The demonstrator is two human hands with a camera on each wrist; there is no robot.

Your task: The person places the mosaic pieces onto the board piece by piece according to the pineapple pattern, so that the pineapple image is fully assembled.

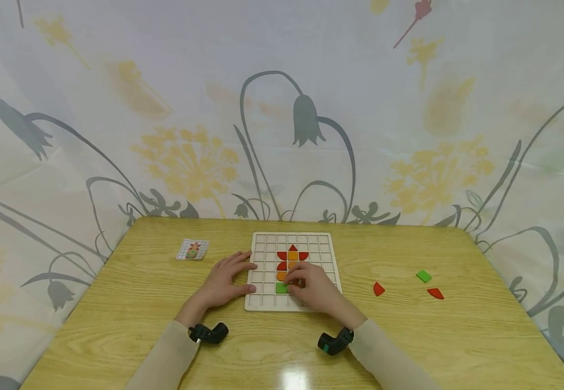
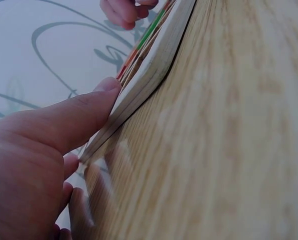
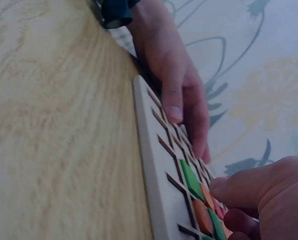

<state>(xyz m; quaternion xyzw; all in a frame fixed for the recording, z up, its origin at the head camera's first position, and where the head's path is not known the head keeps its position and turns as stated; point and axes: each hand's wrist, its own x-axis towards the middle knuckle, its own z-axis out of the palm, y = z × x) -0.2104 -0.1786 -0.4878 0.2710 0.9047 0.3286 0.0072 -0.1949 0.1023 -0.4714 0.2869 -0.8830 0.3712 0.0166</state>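
Observation:
A pale wooden grid board (image 1: 270,300) lies on the table with coloured tiles in its cells. Beside its left edge is my left hand (image 1: 225,281), fingers spread, thumb and fingertips touching the rim. Over the middle of the board, my right hand (image 1: 315,287) has thumb and index finger bent close together at the tiles. Near them are a green square tile (image 1: 281,288) and an orange tile (image 3: 203,217). Whether the right fingers pinch a tile is hidden. Above, an orange square (image 1: 292,255) sits between red tiles (image 1: 303,255).
On the table right of the board lie a green tile (image 1: 423,276) and two red quarter-round tiles (image 1: 378,289). A small card (image 1: 193,249) with a printed tile pattern lies at the left. A floral cloth (image 1: 272,162) hangs behind the table.

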